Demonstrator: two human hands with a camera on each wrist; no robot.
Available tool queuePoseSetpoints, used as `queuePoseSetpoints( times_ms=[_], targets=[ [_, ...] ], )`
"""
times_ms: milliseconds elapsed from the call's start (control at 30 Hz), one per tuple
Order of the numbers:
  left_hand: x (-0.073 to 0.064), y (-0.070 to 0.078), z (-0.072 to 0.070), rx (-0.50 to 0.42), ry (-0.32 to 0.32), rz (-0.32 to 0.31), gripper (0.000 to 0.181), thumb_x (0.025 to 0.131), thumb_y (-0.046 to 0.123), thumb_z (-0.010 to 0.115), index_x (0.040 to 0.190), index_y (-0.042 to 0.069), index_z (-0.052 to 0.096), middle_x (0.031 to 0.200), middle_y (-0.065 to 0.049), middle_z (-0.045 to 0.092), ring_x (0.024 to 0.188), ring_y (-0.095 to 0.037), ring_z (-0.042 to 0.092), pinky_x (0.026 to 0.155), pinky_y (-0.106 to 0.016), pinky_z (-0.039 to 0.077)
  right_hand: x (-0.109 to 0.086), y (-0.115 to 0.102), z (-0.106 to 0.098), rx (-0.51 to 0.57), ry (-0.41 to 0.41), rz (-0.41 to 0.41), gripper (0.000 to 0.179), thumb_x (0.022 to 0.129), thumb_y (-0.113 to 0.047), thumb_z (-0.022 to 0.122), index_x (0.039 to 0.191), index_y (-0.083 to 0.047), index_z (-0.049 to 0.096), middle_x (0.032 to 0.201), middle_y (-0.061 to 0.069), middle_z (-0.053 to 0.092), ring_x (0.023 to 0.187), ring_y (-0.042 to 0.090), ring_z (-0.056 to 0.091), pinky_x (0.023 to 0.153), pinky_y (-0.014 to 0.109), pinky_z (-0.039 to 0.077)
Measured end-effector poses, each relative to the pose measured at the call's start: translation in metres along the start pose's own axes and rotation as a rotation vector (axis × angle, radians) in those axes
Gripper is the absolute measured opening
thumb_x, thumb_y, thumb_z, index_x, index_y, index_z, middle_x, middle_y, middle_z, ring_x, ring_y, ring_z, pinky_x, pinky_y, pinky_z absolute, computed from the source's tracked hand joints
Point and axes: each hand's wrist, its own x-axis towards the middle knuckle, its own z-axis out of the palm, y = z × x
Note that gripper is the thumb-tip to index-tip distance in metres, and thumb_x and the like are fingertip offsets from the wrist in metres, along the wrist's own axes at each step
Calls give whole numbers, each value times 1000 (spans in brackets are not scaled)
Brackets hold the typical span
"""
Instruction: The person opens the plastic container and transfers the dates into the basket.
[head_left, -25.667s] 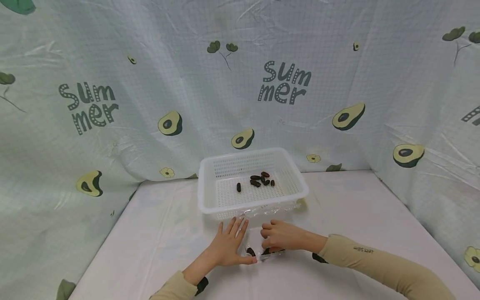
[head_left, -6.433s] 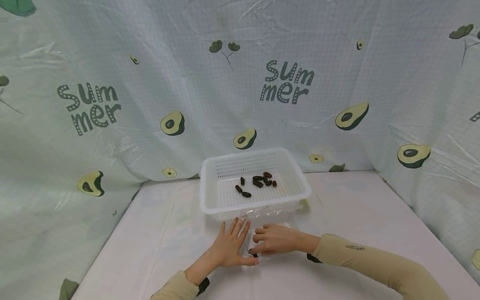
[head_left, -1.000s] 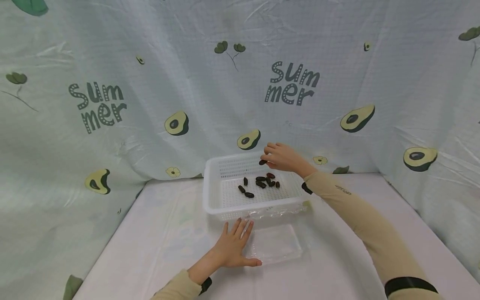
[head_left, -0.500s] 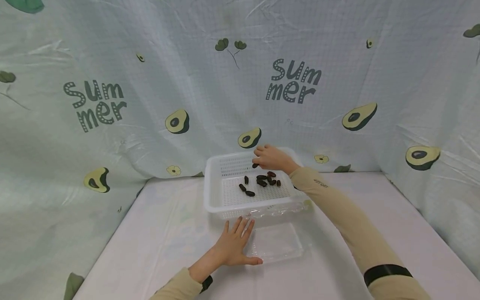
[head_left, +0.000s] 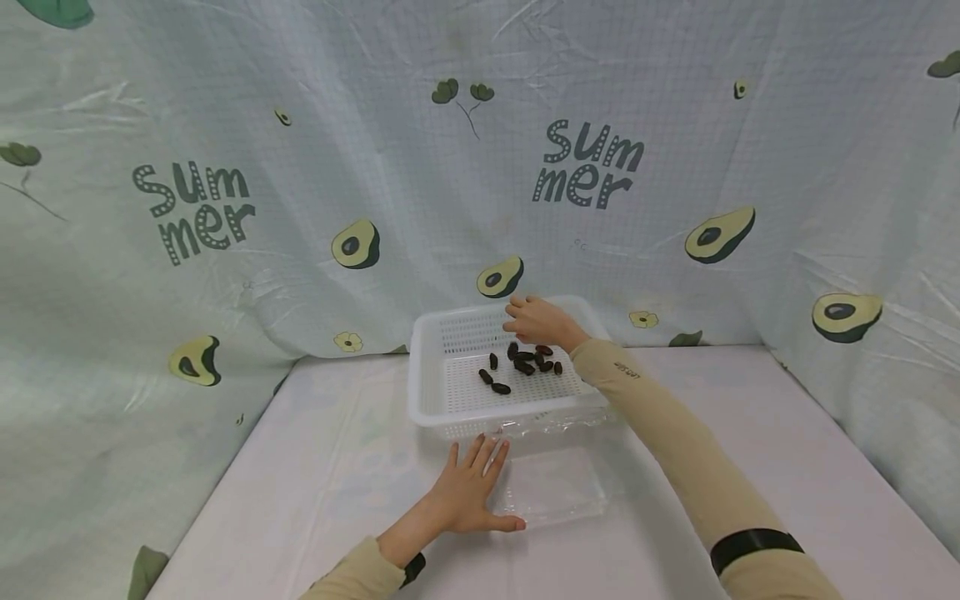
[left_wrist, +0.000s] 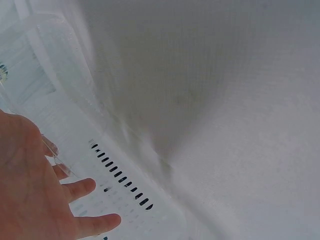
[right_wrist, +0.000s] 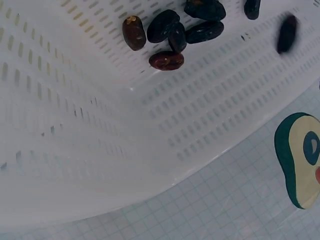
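Dark dates (head_left: 523, 364) lie in the white perforated plastic basket (head_left: 420, 392) at the back of the table. My right hand (head_left: 540, 321) hangs over the basket's far side in the head view, palm down, with nothing seen held in its fingers. One date (right_wrist: 287, 34) shows blurred in the right wrist view, apart from the others, as if falling. My left hand (head_left: 461, 497) lies with spread fingers at the left edge of a clear, shallow plastic tray (head_left: 555, 483) before the basket. In the left wrist view the left hand (left_wrist: 35, 185) has straight fingers.
Crinkled clear plastic film (head_left: 558, 423) lies along the basket's front, partly under its rim. A white cloth covers the table (head_left: 345, 467). Behind stands a pale curtain (head_left: 420, 183) with avocado prints, close to the basket's back edge.
Earlier, my right hand worked over dates in the clear tray, then carried a date above the basket. It has since moved slightly left and down, and the date has left its fingers. The left hand stays put.
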Motion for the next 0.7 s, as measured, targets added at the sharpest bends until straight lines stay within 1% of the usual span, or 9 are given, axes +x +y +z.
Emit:
queuePoseSetpoints(
  times_ms=[100,200,400,533,700],
  targets=[
    [0,0,0,2,4,0,104,70,78,40,145,11,11,149,-11,17,137,-31,16,102,-59,20,-1,-1,0,-4,4,0,14,81,-29,64,94,-22,64,88,2,58,81,17,46,64,27,42],
    [0,1,0,7,7,-1,104,70,79,40,144,11,12,149,-11,17,137,-31,17,101,-59,21,-3,-1,-1,16,4,-2,14,82,-28,64,94,-22,64,88,2,57,80,17,45,64,28,42],
    [0,2,-1,4,4,0,104,70,79,39,145,11,12,149,-11,18,137,-30,17,102,-59,21,-9,0,-11,50,13,2,14,82,-27,64,93,-20,64,87,2,58,78,17,46,63,27,42],
    [0,2,-1,-6,-9,-6,103,71,78,39,145,12,11,149,-10,17,138,-30,15,103,-58,20,-18,1,-20,65,33,10,13,81,-28,64,92,-20,64,86,1,57,76,16,45,61,27,40],
    [0,2,-1,-10,-14,-14,103,71,78,40,145,13,11,149,-10,17,138,-30,15,103,-58,19,-34,2,-28,80,71,-6,12,81,-28,64,90,-20,63,85,0,57,76,15,45,61,27,40]
  ],
)
